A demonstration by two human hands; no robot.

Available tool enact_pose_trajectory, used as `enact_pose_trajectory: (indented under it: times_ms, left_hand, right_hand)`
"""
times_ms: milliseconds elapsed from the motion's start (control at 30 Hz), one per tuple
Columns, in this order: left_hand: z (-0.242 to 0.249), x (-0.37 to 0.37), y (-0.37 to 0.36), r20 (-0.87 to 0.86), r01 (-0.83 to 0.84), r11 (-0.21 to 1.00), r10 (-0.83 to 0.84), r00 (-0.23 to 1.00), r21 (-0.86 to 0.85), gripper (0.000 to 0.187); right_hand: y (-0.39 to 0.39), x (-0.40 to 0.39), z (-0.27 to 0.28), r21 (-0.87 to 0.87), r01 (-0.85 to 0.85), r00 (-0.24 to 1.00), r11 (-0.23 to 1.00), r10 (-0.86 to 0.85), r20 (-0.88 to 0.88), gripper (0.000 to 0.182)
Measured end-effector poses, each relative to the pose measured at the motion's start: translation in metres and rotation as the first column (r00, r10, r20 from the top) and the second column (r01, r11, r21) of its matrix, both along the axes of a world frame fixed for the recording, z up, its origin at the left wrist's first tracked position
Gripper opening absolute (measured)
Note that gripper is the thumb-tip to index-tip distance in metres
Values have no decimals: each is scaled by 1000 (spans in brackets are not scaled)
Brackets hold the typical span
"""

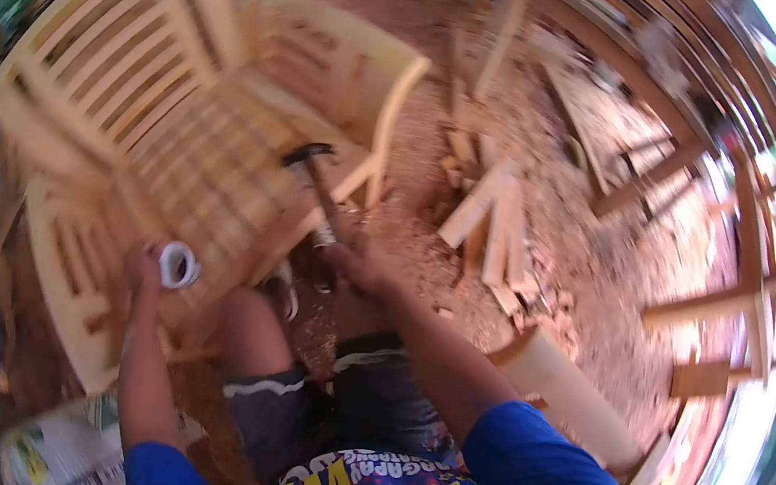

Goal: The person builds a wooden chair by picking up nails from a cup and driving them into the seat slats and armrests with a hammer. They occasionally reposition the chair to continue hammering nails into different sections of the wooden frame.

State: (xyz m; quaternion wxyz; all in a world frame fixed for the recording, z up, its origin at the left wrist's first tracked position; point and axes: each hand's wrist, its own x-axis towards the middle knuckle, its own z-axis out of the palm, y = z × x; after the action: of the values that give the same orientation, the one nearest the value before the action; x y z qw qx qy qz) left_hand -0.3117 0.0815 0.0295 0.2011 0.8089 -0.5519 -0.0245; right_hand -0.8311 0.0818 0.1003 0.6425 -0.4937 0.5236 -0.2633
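Note:
My right hand (358,264) is closed around the handle of a hammer (323,196), whose dark head is raised near the front edge of a wooden chair's slatted seat (211,163). On the other side, my left hand (143,268) grips a white container (178,266) with a round open mouth, above the seat's near left part. What lies inside the container is too blurred to tell. The pale chair has a slatted back (123,46) at the upper left and wide curved side panels.
Wood offcuts (500,219) and shavings lie on the reddish ground right of the chair. A curved pale wooden piece (565,392) is beside my right arm. Wooden frames (748,293) stand at the far right. A printed sack (72,446) lies at the lower left.

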Motion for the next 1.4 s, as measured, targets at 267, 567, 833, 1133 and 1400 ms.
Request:
enact_pose_trajectory:
  times_ms: [267,567,833,1133,1400]
  left_hand:
    - [39,-111,-42,-598,-14,950,-184,780,-311,18]
    - [-33,-159,-132,-741,-232,957,28,671,-174,14]
    - [-77,-99,-222,-311,-278,940,208,927,-199,21]
    - [-60,-106,-215,-324,-304,950,266,908,-72,23]
    - [-74,-100,-223,-332,-293,953,254,908,-72,25]
  right_hand:
    - [-23,7,0,207,-50,971,977,96,-218,28]
    - [-48,86,-68,695,-97,829,713,-328,452,25]
    - [-55,66,-65,151,17,988,988,7,-151,21]
    - [-73,95,-64,-23,-80,967,997,72,-243,22]
    - [-117,163,6,-288,-146,975,946,90,-201,42]
